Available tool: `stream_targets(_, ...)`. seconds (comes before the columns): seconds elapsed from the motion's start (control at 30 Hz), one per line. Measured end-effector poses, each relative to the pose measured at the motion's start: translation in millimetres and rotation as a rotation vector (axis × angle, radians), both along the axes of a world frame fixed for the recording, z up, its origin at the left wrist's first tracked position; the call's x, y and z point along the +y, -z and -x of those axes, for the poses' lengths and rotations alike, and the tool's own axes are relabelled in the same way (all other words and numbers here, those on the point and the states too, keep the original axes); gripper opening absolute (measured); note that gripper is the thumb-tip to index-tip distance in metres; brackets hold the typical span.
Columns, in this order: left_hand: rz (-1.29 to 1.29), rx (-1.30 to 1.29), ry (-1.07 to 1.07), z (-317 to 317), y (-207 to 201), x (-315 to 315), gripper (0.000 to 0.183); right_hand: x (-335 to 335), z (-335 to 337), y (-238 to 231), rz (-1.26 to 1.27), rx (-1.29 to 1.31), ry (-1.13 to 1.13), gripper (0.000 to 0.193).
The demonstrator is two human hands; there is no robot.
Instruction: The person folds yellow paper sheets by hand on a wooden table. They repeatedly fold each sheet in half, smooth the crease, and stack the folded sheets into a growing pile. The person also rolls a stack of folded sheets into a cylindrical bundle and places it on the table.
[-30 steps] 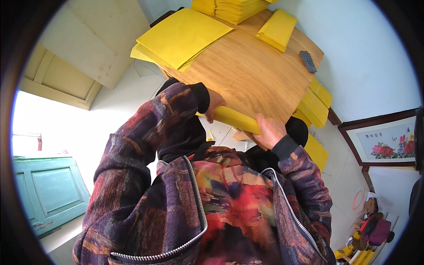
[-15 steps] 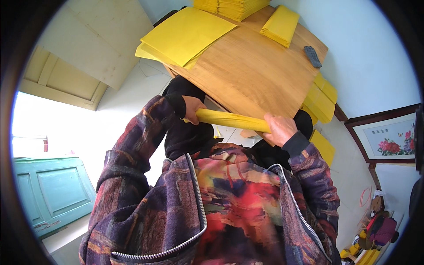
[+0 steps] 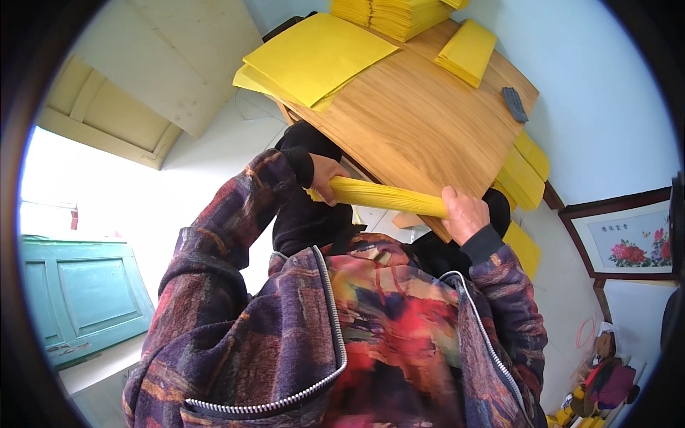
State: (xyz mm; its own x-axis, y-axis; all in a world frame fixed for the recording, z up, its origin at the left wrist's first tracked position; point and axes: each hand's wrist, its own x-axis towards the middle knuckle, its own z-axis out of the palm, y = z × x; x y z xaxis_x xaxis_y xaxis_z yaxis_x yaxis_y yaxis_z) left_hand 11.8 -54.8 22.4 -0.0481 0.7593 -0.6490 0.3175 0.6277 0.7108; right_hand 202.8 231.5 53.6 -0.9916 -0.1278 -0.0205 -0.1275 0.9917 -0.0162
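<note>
A long bundle of yellow folded paper [image 3: 389,196] is stretched between my two hands, above my lap at the near edge of the wooden table [image 3: 428,114]. Many thin layers show along its side. My left hand [image 3: 327,177] is closed around its left end, where the layer edges fan out slightly past the fingers. At the right end my right hand [image 3: 465,214] grips it, thumb on top; the fingers beneath are mostly hidden.
Large flat yellow sheets [image 3: 321,57] lie on the table's far left. A yellow paper stack [image 3: 399,18], a folded yellow bundle [image 3: 467,53] and a dark grey object [image 3: 514,105] are farther back. More yellow bundles [image 3: 524,171] sit beyond the right edge, near a framed picture [image 3: 628,239].
The bundle has turned, so its layered edges show more plainly. Both hands still hold its ends. The whole view has shifted slightly.
</note>
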Motion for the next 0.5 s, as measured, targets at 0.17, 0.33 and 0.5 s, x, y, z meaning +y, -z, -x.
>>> stream_targets(0.17,-0.213,0.564,0.133,-23,-29,7,0.042,9,2,-12,0.299,-0.421,0.032,0.038)
stream_targets(0.33,-0.199,0.724,0.081,-34,-31,21,0.035,14,5,-13,0.267,-0.384,0.026,0.038)
stream_targets(0.5,-0.190,0.332,0.050,-25,-17,11,0.037,9,0,-6,0.028,0.026,-0.035,0.033)
